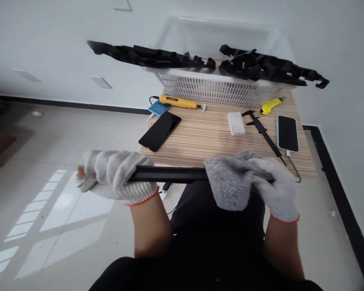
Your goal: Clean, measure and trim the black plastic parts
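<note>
Both my hands wear white knit gloves. My left hand (115, 178) is closed round one end of a long black plastic strip (170, 174), held level over my lap in front of the table. My right hand (273, 184) presses a grey cloth (230, 184) round the strip's other end, fingers wrapped over it.
A small striped wooden table (206, 137) holds a white basket (218, 87) with long black plastic parts (269, 66) across its rim, a yellow electric screwdriver (177, 102), two phones (160, 130) (287, 133), a white block (236, 123), a black caliper (262, 130) and a yellow knife (271, 105).
</note>
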A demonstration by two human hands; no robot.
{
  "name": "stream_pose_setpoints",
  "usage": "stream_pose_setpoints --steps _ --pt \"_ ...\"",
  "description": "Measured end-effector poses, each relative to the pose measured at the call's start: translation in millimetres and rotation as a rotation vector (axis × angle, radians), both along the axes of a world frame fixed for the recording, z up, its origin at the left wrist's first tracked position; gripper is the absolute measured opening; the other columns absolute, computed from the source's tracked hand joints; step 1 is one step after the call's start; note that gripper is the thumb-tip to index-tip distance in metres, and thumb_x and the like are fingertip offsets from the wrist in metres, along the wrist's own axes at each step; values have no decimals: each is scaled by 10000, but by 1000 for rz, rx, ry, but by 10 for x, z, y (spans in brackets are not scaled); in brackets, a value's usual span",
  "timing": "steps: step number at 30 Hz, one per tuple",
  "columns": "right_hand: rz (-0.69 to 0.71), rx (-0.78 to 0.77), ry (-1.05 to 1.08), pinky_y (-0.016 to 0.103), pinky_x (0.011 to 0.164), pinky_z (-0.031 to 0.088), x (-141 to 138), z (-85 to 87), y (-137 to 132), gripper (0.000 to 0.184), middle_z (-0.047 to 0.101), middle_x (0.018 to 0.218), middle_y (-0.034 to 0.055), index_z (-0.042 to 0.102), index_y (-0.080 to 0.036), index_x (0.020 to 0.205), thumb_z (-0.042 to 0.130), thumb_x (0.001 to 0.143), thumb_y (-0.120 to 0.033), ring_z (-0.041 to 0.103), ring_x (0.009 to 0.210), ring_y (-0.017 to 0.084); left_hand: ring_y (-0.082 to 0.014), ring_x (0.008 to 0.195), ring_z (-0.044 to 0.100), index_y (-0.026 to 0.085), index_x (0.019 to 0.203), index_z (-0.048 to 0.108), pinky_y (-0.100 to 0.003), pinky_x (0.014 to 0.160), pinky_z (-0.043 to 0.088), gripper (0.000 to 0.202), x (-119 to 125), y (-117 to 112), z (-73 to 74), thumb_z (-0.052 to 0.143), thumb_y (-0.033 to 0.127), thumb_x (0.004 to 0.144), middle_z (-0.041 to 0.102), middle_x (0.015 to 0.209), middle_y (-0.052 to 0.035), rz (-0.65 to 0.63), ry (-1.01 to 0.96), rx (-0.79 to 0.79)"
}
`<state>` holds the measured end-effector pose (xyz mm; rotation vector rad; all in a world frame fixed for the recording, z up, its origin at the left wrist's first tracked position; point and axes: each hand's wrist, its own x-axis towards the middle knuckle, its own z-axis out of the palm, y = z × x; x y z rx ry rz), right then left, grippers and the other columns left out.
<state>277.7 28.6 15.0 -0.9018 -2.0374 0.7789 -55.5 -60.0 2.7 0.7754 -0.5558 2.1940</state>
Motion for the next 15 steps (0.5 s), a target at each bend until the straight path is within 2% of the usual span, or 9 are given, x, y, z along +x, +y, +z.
stream_pose_setpoints --steps 2,4,6,8,10,11,13,15 --pt "125 9 -211 377 889 566 -188 58 -79 268 777 1074 43 783 -273 1153 720 977 -467 731 980 220 -34 348 524 211 590 462 -56 344 436 420 178 17 60 691 354 910 463 434 119 -51 35 -117" --pt "213 7 -301 349 855 540 -401 100 -172 342 777 1052 37 772 -265 1171 675 996 -542 725 962 210 -28 382 551 211 625 471 -32 335 403 395 371 53 102 702 353 912 509 466 114 -23 2 -261" --pt "193 19 -355 327 793 496 -604 148 -261 391 757 966 33 769 -256 1144 611 1020 -591 706 908 200 -8 415 565 208 669 480 5 357 383 348 530 96 108 709 304 913 558 508 119 100 -52 -316" --pt "161 55 -381 319 740 440 -785 220 -324 420 720 900 31 768 -251 1084 545 1047 -605 679 862 192 -7 375 487 211 681 469 2 352 366 341 627 125 72 695 292 924 545 513 120 294 -55 -370" --pt "170 91 -403 321 684 378 -944 307 -351 465 681 856 30 755 -238 977 507 1053 -624 648 818 185 -37 312 319 220 657 439 -52 292 324 387 652 122 0 670 355 937 453 470 110 455 1 -503" --pt "187 100 -414 323 659 346 -1013 347 -350 490 661 838 27 740 -230 921 504 1046 -640 632 796 182 -54 299 239 225 638 422 -88 258 289 422 635 107 -43 661 403 937 394 448 103 493 44 -595" --pt "229 88 -421 323 635 302 -1113 400 -322 526 627 806 18 701 -216 833 513 1030 -666 603 763 171 -72 297 144 228 605 391 -135 217 218 484 531 55 -131 657 475 926 304 425 95 498 101 -749" --pt "278 40 -411 313 643 303 -1131 403 -262 507 622 813 6 692 -214 840 525 1034 -651 591 763 158 -72 290 133 223 593 380 -140 211 197 510 341 -16 -201 691 487 900 286 411 97 450 137 -809"
